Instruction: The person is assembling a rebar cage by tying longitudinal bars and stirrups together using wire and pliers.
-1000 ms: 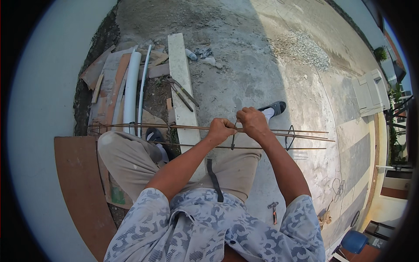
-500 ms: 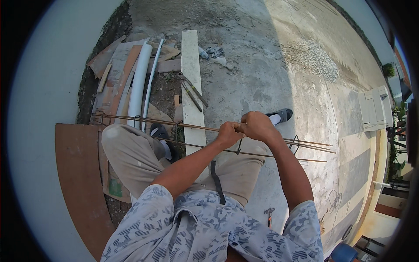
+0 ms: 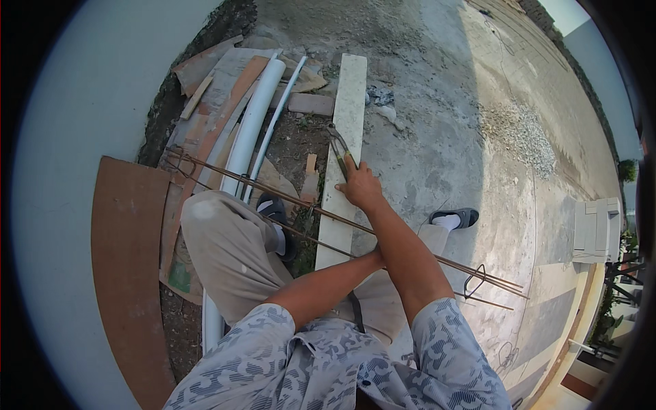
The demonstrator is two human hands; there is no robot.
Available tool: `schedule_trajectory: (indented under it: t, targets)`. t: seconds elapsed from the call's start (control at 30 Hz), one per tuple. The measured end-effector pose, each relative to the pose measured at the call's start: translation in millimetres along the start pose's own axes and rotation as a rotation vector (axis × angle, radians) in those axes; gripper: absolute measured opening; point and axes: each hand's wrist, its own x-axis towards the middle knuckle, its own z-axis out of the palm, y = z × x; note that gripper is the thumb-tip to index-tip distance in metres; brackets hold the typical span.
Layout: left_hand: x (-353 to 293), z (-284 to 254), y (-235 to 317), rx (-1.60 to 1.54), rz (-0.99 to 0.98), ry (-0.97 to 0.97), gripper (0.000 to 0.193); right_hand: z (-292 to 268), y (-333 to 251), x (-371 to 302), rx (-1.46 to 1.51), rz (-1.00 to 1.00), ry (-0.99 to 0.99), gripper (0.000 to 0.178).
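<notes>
Rust-brown steel rods [image 3: 342, 219], joined by bent wire stirrups [image 3: 474, 275], are laid slantwise across the person's lap, with one end placed at the far left over the scrap boards and the other at the right above the sunlit concrete. The right hand [image 3: 361, 184] is extended beyond the rods to a pair of long-handled pincers [image 3: 337, 152], which is supported by a narrow off-white plank [image 3: 350, 102]. The handle ends are overlapped by the fingers, while the thumb is spread apart from them; the hand is thus seen unclosed, and whether any firm contact is made cannot be told. The left forearm [image 3: 321, 283] is crossed by the right one near the rods; the left hand is concealed there, so its grip cannot be determined. To the left of the plank, a thick white pipe [image 3: 256, 116] and a thinner white pipe [image 3: 280, 113] are set side by side, partly passed over by the rods. A reddish-brown panel [image 3: 126, 273] is seen along the wall. At the upper right, a gravel heap [image 3: 526, 140] is spread on the concrete.
</notes>
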Motion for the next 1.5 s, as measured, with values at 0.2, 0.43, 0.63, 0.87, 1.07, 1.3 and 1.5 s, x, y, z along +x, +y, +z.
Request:
schedule_trajectory:
  t: [0.2,0.43,0.63,0.87,1.07,1.3,1.5]
  targets:
    - [1.9,21.6,39.4,0.108,-0.074,0.293,0.023,1.0,25.3,14.6,0.116,0.096,-0.012,0.087]
    - [15.6,2.4,105.4,0.863,-0.153,-0.119,0.041,-68.4,37.0,-88.7,1.27,0.153,0.105,0.058]
    - [20.4,8.5,139.6,0.689,-0.272,-0.1,0.027,-100.4,101.2,-245.3,0.978,0.228,0.335,0.041]
    - [22.6,-1.2,136.3,0.736,-0.258,-0.126,0.03,-101.8,148.7,-316.7,0.117,0.393,0.179,0.03]
    - [20.8,-6.0,141.0,0.669,-0.291,-0.156,0.039,-103.4,174.6,-285.5,-0.515,0.101,0.216,0.054]
    - [19.5,-3.9,154.4,0.797,-0.229,-0.249,0.056,-125.8,180.5,-243.8,-0.649,-0.039,0.087,0.062]
    - [23.1,-6.9,144.2,0.813,-0.262,-0.264,0.059,-131.7,183.2,-212.1,-0.733,-0.172,-0.006,0.063]
